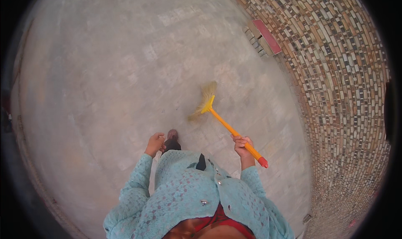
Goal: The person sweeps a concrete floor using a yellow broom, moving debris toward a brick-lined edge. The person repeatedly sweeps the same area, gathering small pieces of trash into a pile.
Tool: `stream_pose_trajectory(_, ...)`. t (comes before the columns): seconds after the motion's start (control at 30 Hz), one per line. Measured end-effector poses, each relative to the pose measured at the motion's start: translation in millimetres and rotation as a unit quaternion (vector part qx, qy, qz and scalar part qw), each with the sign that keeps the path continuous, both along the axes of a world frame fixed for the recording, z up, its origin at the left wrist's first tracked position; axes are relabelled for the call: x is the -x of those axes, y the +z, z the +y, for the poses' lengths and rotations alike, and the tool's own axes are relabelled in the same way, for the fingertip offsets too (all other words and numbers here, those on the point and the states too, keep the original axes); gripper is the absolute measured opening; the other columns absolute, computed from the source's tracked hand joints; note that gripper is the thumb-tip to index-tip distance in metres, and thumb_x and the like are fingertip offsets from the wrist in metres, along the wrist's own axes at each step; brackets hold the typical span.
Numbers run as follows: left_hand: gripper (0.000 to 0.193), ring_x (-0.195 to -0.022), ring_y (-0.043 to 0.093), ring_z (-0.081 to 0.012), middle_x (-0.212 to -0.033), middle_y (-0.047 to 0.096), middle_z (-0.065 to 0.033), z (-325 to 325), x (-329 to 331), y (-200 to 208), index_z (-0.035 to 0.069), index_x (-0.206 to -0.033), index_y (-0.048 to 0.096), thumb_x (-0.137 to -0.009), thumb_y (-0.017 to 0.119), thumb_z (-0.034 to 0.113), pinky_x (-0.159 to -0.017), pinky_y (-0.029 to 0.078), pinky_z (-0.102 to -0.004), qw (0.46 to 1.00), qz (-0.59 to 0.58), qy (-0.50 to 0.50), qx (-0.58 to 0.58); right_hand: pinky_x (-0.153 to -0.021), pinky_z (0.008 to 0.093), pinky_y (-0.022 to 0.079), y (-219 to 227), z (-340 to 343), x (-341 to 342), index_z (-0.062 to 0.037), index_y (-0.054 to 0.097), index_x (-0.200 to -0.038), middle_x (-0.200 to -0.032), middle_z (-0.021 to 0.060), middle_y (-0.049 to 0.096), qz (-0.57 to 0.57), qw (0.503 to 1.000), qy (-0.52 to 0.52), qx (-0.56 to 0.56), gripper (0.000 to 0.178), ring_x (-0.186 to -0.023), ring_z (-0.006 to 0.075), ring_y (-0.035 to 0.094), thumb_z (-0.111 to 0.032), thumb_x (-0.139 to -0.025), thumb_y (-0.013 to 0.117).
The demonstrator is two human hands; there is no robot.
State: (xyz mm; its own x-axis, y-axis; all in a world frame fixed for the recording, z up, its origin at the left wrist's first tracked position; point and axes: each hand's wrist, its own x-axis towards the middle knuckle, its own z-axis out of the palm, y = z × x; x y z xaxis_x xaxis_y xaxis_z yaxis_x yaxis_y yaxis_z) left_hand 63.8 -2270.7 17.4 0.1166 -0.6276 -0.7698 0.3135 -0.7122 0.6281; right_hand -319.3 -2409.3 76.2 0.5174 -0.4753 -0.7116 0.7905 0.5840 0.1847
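Observation:
My right hand (242,145) is wrapped round the orange handle of a broom (225,124), a little below the handle's middle. The handle ends in a red cap close to my right side. It slants forward and left to a yellow head with pale, spread bristles, which are over the grey floor (125,80) ahead of me. On the left, my left hand (155,144) hangs beside my body, fingers loosely bent and partly apart, with nothing seen in it. My brown shoe (172,134) shows just to the right of that hand.
A wall (335,71) faced with small multicoloured bricks runs along the right side. At its foot, ahead to the right, stands a low block with a red top (267,36) and several grey pieces (256,43) beside it. The floor has an edge (20,130) at far left.

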Motion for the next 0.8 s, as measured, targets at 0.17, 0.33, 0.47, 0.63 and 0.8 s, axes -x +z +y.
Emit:
stream_pose_trajectory(0.17, 0.032, -0.051, 0.052, -0.0144, -0.067, 0.048, -0.0046, -44.3, -30.6, -20.7, 0.002, -0.107, 0.045, -0.079, 0.046, 0.017, -0.040, 0.044, -0.0259, 0.998, -0.048, 0.020, -0.029, -0.040, 0.0182, 0.040, 24.9, -7.0, 33.2, 0.0154, 0.028, -0.112, -0.078, 0.0112, 0.046, 0.027, 0.996, -0.051, 0.070, 0.048, -0.046, 0.0082, 0.045, -0.002, -0.070, 0.044)
stream_pose_trajectory(0.33, 0.034, -0.052, 0.055, -0.0160, -0.076, 0.052, -0.0090, -98.3, -21.8, -33.0, -0.001, -0.106, 0.047, -0.077, 0.048, 0.017, -0.040, 0.046, -0.0264, 0.997, -0.073, 0.008, -0.038, -0.041, 0.0173, 0.043, -3.1, -63.9, 52.5, 0.0088, 0.036, -0.099, -0.075, 0.0114, 0.047, 0.125, 0.991, -0.025, 0.033, 0.027, -0.046, 0.0088, 0.045, -0.004, -0.076, 0.045)
stream_pose_trajectory(0.47, 0.034, -0.052, 0.056, -0.0166, -0.076, 0.052, -0.0096, -123.8, -8.8, -11.5, -0.002, -0.106, 0.047, -0.077, 0.048, 0.017, -0.039, 0.045, -0.0265, 0.991, -0.124, 0.025, -0.040, -0.040, 0.0172, 0.043, -63.5, -157.6, 73.7, 0.0046, 0.039, -0.088, -0.074, 0.0122, 0.048, 0.178, 0.983, 0.035, -0.030, 0.016, -0.046, 0.0095, 0.045, -0.005, -0.077, 0.046)
stream_pose_trajectory(0.63, 0.034, -0.051, 0.056, -0.0176, -0.074, 0.052, -0.0097, -98.6, 3.7, 11.0, 0.000, -0.105, 0.047, -0.076, 0.049, 0.016, -0.039, 0.046, -0.0282, 0.964, -0.174, 0.157, -0.128, -0.044, 0.0188, 0.046, -76.6, -257.0, 35.2, 0.0050, 0.038, -0.087, -0.076, 0.0156, 0.046, 0.176, 0.968, 0.174, -0.032, 0.017, -0.049, 0.0132, 0.049, 0.002, -0.071, 0.045)
stream_pose_trajectory(0.8, 0.030, -0.049, 0.057, -0.0200, -0.071, 0.052, -0.0096, -52.6, 37.1, -0.7, 0.001, -0.102, 0.049, -0.075, 0.049, 0.014, -0.039, 0.047, -0.0316, 0.918, -0.148, 0.272, -0.246, -0.043, 0.0188, 0.045, -69.7, -294.1, -73.1, 0.0075, 0.039, -0.085, -0.073, 0.0121, 0.047, 0.128, 0.945, 0.290, -0.080, 0.016, -0.047, 0.0114, 0.047, 0.003, -0.071, 0.045)
